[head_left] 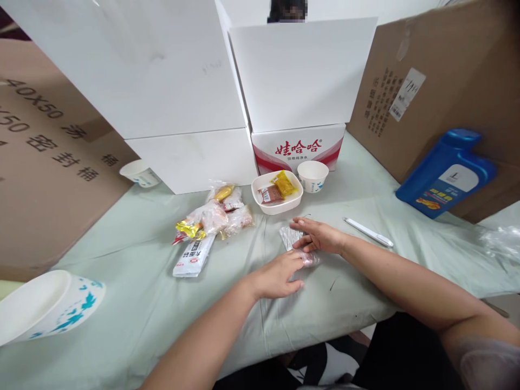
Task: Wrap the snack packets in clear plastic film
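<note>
Green cloth [138,292] on the table. Brown carton [442,114] at right, blue bottle [444,176] just beside it. Tray [280,208] ahead of the hands. Left hand [277,275]: spread, fingertips on packet [288,237]. Right hand [320,236]: bent over it; pinching or merely touching, cannot tell. Packet lies on cloth, nearer than tray, part-hidden. Cutter [368,232] right of right hand.

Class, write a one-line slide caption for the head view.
Left hand and right hand at a clear plastic packet, near a white tray holding two sachets.
</note>
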{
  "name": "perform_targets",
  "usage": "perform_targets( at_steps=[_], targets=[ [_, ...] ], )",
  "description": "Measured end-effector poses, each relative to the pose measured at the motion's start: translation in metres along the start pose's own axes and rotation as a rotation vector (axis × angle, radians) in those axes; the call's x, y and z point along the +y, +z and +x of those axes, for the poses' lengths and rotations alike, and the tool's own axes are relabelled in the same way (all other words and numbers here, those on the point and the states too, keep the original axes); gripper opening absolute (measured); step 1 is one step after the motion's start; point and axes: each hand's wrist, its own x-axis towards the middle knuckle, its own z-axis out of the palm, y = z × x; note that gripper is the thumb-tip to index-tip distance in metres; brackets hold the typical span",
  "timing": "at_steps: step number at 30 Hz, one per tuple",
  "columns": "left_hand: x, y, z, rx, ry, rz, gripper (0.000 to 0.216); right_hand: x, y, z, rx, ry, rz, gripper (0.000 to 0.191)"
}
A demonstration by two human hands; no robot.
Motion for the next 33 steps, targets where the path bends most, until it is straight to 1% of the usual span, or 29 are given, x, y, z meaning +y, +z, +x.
perform_targets(
  at_steps=[3,5,7,10,12,14,16,18,20,22,24,25,26,27,29,30,31,33],
  targets=[
    [0.000,-0.001,-0.001,0.006,-0.004,-0.029,0.053,0.000,-0.003,-0.003,-0.060,-0.035,-0.030,0.058],
    [-0.001,-0.003,-0.001,0.037,0.004,-0.061,0.047,0.002,-0.005,-0.003,-0.066,-0.041,-0.032,0.060],
    [-0.003,-0.007,-0.003,0.092,-0.004,-0.087,0.036,0.004,-0.005,-0.003,-0.058,-0.050,-0.026,0.060],
    [-0.005,-0.014,-0.005,0.207,-0.065,-0.090,0.022,0.010,-0.005,-0.001,-0.045,-0.068,-0.034,0.060],
    [-0.005,-0.016,-0.006,0.263,-0.097,-0.083,0.018,0.012,-0.006,-0.002,-0.045,-0.077,-0.051,0.062],
    [-0.004,-0.017,-0.006,0.297,-0.099,-0.097,0.015,0.012,-0.007,-0.005,-0.037,-0.110,-0.093,0.064],
    [-0.005,-0.016,-0.005,0.346,-0.102,-0.144,0.013,0.010,-0.009,-0.010,-0.003,-0.231,-0.199,0.065],
    [-0.007,-0.014,-0.004,0.434,-0.140,-0.204,0.013,0.007,-0.011,-0.017,0.033,-0.426,-0.351,0.060],
    [-0.009,-0.012,-0.003,0.509,-0.186,-0.261,0.014,0.006,-0.010,-0.023,0.009,-0.586,-0.508,0.055],
    [-0.010,-0.011,-0.002,0.535,-0.210,-0.315,0.014,0.008,-0.007,-0.026,-0.051,-0.646,-0.720,0.061],
    [-0.010,-0.012,-0.003,0.514,-0.230,-0.343,0.015,0.014,-0.001,-0.027,-0.089,-0.655,-0.993,0.073],
    [-0.011,-0.013,-0.004,0.503,-0.246,-0.338,0.015,0.016,0.002,-0.027,-0.092,-0.657,-1.120,0.074],
    [-0.012,-0.015,-0.005,0.507,-0.267,-0.315,0.016,0.019,0.004,-0.026,-0.092,-0.664,-1.224,0.068],
    [-0.013,-0.017,-0.006,0.526,-0.292,-0.273,0.017,0.021,0.006,-0.026,-0.092,-0.679,-1.294,0.059],
    [-0.017,-0.022,-0.009,0.602,-0.334,-0.162,0.024,0.023,0.008,-0.026,-0.094,-0.728,-1.357,0.037],
    [-0.019,-0.025,-0.010,0.632,-0.342,-0.116,0.028,0.024,0.008,-0.026,-0.096,-0.762,-1.366,0.030],
    [-0.021,-0.027,-0.011,0.640,-0.337,-0.084,0.031,0.023,0.008,-0.027,-0.102,-0.801,-1.368,0.026],
    [-0.022,-0.029,-0.012,0.588,-0.293,-0.060,0.034,0.022,0.007,-0.028,-0.114,-0.880,-1.368,0.025]
  ],
)
